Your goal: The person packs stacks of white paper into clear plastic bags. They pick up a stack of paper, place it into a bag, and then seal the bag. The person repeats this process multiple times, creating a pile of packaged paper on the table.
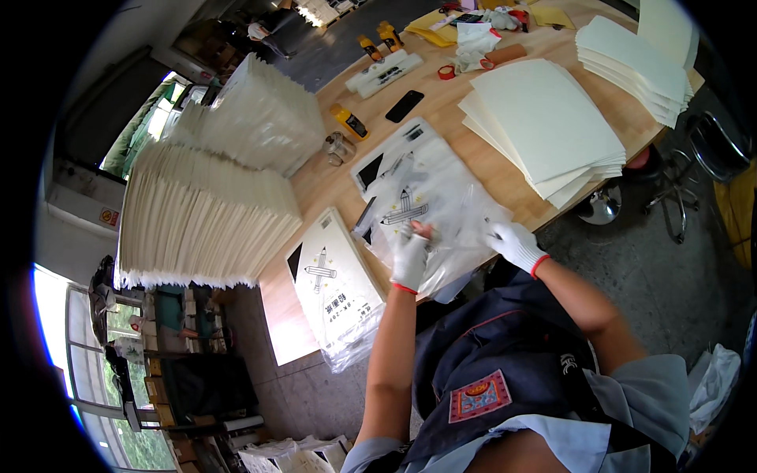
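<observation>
Pinching the edge of the clear bag (465,201) was the right hand (516,244); whether the left hand (410,260) gripped, I couldn't tell; the bag lay on the table (438,110); uneven tugging risked tearing it.

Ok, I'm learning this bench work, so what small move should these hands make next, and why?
Probably draw the loose clear plastic straight at its near edge: it looks wrinkled there, and the gloved left hand and gloved right hand are already at it, one toward each side.
</observation>
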`<state>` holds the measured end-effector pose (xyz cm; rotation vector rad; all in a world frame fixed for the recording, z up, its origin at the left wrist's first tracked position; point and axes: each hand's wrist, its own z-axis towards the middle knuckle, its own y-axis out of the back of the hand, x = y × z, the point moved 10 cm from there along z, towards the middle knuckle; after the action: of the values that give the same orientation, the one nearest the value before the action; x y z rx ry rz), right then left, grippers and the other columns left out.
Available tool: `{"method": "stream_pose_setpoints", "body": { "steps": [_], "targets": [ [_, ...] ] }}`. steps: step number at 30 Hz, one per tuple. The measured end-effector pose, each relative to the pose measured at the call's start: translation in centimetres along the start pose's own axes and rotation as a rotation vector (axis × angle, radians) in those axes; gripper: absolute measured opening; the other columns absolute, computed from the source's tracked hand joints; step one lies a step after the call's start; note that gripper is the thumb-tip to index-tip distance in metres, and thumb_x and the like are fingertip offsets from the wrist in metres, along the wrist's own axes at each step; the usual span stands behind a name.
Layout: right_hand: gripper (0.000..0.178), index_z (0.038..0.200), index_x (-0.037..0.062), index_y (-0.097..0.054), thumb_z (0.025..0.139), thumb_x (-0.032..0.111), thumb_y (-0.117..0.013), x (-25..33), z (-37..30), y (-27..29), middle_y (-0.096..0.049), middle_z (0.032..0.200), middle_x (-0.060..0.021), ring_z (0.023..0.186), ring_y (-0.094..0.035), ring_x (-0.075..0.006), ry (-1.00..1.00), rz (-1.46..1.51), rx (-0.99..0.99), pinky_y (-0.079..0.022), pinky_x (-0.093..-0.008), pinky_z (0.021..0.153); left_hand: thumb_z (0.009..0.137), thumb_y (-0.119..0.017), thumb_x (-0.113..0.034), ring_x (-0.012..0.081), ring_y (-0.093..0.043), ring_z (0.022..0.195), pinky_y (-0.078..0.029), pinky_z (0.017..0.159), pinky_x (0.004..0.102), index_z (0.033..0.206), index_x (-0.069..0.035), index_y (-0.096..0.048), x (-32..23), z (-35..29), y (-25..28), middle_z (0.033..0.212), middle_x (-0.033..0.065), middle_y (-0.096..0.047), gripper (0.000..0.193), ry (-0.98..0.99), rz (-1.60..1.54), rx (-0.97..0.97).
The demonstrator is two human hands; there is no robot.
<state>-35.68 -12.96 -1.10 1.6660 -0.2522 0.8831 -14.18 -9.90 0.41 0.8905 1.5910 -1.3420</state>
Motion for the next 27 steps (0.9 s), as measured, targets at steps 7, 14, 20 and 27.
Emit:
{"method": "stream_pose_setpoints", "body": {
  "steps": [7, 14, 20, 27],
  "targets": [
    [0.039, 0.102, 0.0061, -0.058, 0.081, 0.038, -0.066, 2.5, -3.8, 8.1, -0.063, 0.096, -0.0141, 0.082, -0.064, -0.0312, 0.322, -0.234, -0.457, -0.049, -0.0439, 0.073, 0.087, -0.048, 0.001, 0.0097, -0.049, 0.057, -0.051, 0.066, 0.0280, 0.110, -0.006, -0.049, -5.2, -0.6, -1.5, 0.096, 0.0083, -0.065, 0.024, -0.026, 0.092, -0.059],
    [0.031, 0.115, 0.0089, -0.056, 0.090, 0.025, -0.053, 5.7, 1.0, -0.2, -0.057, 0.116, -0.0119, 0.108, -0.056, -0.0272, 0.346, 0.266, 0.100, -0.049, -0.0426, 0.081, 0.072, -0.064, -0.001, 0.0320, -0.059, 0.066, -0.048, 0.060, 0.0346, 0.091, -0.006, -0.058, -9.8, -7.5, -19.8, 0.079, 0.0129, -0.062, 0.021, -0.740, 1.089, 0.154],
    [0.032, 0.113, 0.0077, -0.057, 0.088, 0.027, -0.054, 6.4, -5.5, 0.9, -0.057, 0.115, -0.0148, 0.104, -0.057, -0.0314, 0.387, 0.197, 0.256, -0.048, -0.0417, 0.082, 0.063, -0.064, -0.004, 0.0274, -0.062, 0.069, -0.049, 0.060, 0.0368, 0.095, -0.011, -0.055, -5.6, -14.7, -23.3, 0.081, 0.0069, -0.062, 0.034, -0.631, 1.124, 0.492],
    [0.022, 0.103, 0.0083, -0.064, 0.090, 0.023, -0.053, 5.6, 0.7, 1.5, -0.063, 0.103, -0.0108, 0.094, -0.060, -0.0288, 0.402, 0.031, 0.204, -0.048, -0.0386, 0.080, 0.075, -0.070, -0.016, 0.0323, -0.053, 0.095, -0.047, 0.077, 0.0415, 0.118, -0.014, -0.060, -3.1, -8.3, -11.4, 0.119, 0.0154, -0.054, 0.044, -0.649, 1.507, -0.044]
  ]
}}
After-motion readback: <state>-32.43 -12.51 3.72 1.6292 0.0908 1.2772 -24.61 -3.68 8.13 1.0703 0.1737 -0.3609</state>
